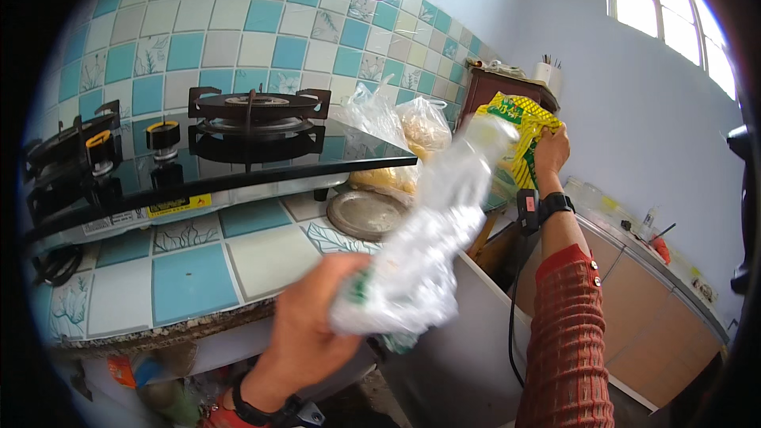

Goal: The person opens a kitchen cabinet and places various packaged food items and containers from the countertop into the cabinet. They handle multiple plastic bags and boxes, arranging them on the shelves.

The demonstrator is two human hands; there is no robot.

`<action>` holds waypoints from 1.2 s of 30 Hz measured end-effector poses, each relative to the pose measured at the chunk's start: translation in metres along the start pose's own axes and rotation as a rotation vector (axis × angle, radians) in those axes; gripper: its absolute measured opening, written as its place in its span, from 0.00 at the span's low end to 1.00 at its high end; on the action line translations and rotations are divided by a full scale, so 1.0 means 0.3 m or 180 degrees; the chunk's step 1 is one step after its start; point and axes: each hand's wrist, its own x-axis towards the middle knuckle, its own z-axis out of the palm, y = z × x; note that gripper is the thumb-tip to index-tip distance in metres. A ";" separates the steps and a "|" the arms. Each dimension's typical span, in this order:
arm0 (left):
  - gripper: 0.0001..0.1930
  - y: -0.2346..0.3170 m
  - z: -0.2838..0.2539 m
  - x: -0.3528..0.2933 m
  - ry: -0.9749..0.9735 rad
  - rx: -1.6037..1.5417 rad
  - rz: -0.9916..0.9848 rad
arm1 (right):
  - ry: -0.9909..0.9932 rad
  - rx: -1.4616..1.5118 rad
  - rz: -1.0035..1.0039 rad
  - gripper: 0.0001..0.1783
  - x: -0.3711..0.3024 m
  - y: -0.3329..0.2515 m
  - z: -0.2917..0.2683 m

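Observation:
My left hand (309, 321) is closed round a crumpled clear plastic bag (424, 261) with a small green patch, held up in front of the counter's edge. Motion blurs the bag, and its upper part reaches toward the right. Farther off at the right, my right hand (553, 150) grips the edge of a yellow and green printed packet (519, 123). This packet stands in front of a dark brown wooden cabinet (507, 87). The clear bag's top overlaps the packet's left side, and I cannot tell whether they touch.
A black two-burner gas stove (254, 154) stands on the tiled counter (194, 277). Beside it are a round metal lid (366, 215) and plastic bags of yellowish food (424, 127). A white panel (468, 325) stands below. Another counter (634, 269) runs along the right wall.

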 end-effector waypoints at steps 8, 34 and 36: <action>0.19 -0.144 0.296 -0.089 -0.1121 -0.1091 -0.0846 | 0.0122 0.0336 -0.0283 0.12 0.107 -0.050 -0.150; 0.36 0.041 0.460 -0.245 -0.0021 -0.2943 0.0059 | -0.1084 0.1594 -0.1889 0.12 -0.347 -0.317 -1.144; 0.36 0.031 0.435 -0.354 -0.0113 -0.2931 0.0131 | -0.1166 0.1690 -0.1881 0.12 -0.426 -0.340 -1.179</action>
